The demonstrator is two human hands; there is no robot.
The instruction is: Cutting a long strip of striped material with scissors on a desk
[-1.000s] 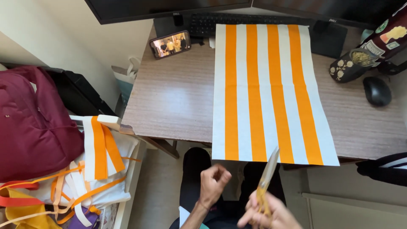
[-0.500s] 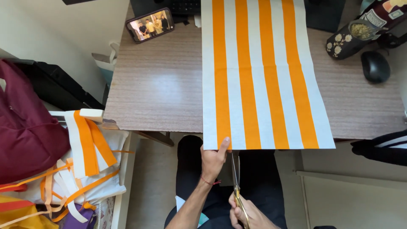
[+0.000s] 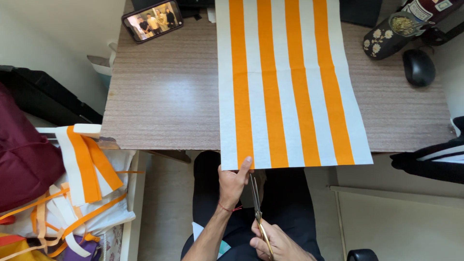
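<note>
Left hand (image 3: 232, 181) pinches the sheet's near edge; right hand (image 3: 275, 241) grips the scissors (image 3: 256, 203).

The sheet (image 3: 285, 82), striped orange and white, lies flat on the wood-grain counter (image 3: 159, 96), its near edge overhanging toward the lap. It looks light, thin and floppy, likely paper or felt, with a faint crease across the middle, so it is best held at the edge beside the blades. The scissors are slim, stiff metal, pointing at that edge. Cut strips (image 3: 82, 164) pile at left; a phone (image 3: 152, 20) and mouse (image 3: 418, 67) lie farther off.

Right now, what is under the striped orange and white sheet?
The striped sheet lies on the wooden desk; its near edge overhangs, pinched by the left hand. Anything between sheet and desk is covered.
</note>
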